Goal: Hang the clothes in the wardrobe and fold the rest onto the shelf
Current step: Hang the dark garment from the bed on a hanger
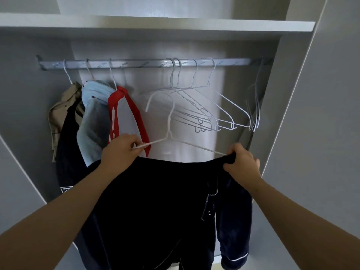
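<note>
Pale grey wardrobe, shelf above metal rail.

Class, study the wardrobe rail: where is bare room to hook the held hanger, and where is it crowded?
Bare rail runs between the red garment and the empty hangers; another stretch lies between those and the far-right hangers. The left end is crowded with hung clothes.

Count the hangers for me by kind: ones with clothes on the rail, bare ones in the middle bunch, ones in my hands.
Hangers with clothes on the rail: 3
Bare hangers, middle bunch: 4
Hanger pinched by the left hand: 1
Total: 8, leaving out the overlapping far-right hangers.
</note>
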Demonstrator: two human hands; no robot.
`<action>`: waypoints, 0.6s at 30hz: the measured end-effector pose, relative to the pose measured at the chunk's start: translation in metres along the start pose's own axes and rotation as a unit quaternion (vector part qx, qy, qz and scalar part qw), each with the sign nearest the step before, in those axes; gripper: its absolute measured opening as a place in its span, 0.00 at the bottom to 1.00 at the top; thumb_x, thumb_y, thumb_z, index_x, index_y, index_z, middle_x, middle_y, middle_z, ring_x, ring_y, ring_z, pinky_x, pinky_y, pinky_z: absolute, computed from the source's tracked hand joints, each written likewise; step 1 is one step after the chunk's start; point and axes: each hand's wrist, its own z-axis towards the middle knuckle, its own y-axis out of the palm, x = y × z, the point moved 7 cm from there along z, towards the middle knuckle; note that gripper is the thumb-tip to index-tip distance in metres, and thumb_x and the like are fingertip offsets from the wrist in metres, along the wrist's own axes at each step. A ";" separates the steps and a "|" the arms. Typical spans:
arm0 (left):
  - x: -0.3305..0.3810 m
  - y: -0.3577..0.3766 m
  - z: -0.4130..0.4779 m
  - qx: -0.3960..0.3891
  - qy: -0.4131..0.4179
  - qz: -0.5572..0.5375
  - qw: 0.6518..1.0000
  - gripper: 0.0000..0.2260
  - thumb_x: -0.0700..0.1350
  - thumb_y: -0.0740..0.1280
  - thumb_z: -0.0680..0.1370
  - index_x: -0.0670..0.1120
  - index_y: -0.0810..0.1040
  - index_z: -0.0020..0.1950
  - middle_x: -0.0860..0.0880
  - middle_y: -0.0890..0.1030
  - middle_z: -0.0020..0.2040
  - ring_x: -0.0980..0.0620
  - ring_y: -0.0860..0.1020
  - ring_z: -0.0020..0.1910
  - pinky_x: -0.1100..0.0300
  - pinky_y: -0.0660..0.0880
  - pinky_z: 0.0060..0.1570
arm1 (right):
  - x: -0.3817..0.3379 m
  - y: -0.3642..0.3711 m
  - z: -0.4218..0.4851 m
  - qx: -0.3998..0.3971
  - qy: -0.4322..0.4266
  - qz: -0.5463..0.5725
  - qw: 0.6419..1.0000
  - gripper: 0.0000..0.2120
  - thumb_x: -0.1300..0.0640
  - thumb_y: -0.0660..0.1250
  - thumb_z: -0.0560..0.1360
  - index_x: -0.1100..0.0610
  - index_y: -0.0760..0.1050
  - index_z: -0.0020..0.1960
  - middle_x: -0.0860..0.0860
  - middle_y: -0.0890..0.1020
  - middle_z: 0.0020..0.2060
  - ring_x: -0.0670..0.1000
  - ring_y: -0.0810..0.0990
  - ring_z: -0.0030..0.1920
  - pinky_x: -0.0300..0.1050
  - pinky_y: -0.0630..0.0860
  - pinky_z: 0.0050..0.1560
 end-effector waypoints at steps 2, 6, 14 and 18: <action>0.000 0.001 0.000 0.022 -0.003 -0.022 1.000 0.14 0.44 0.71 0.73 0.57 0.71 0.32 0.53 0.70 0.33 0.56 0.69 0.33 0.61 0.66 0.34 | 0.006 -0.001 -0.001 -0.008 0.019 -0.033 0.999 0.17 0.60 0.68 0.65 0.47 0.67 0.50 0.43 0.72 0.42 0.51 0.69 0.51 0.46 0.57 0.52; 0.012 0.013 -0.002 0.036 0.007 -0.052 0.998 0.14 0.43 0.74 0.69 0.58 0.72 0.33 0.55 0.70 0.33 0.58 0.69 0.33 0.66 0.64 0.33 | -0.020 0.012 -0.006 -0.046 -0.046 -0.025 0.998 0.11 0.52 0.67 0.69 0.45 0.71 0.51 0.40 0.74 0.39 0.46 0.69 0.47 0.48 0.58 0.59; 0.009 0.037 -0.002 -0.218 -0.064 -0.062 0.972 0.11 0.51 0.77 0.66 0.58 0.75 0.41 0.54 0.74 0.47 0.55 0.74 0.43 0.67 0.69 0.42 | -0.039 0.020 -0.006 -0.104 -0.009 0.042 0.994 0.21 0.47 0.66 0.72 0.55 0.64 0.27 0.47 0.67 0.23 0.48 0.67 0.27 0.40 0.63 0.31; -0.010 0.047 -0.030 -0.489 -0.157 0.024 0.858 0.11 0.55 0.71 0.71 0.53 0.77 0.49 0.53 0.79 0.50 0.52 0.78 0.51 0.59 0.72 0.56 | -0.038 0.027 -0.010 -0.115 0.001 0.048 0.992 0.18 0.47 0.68 0.71 0.54 0.68 0.27 0.46 0.69 0.22 0.47 0.70 0.27 0.40 0.65 0.31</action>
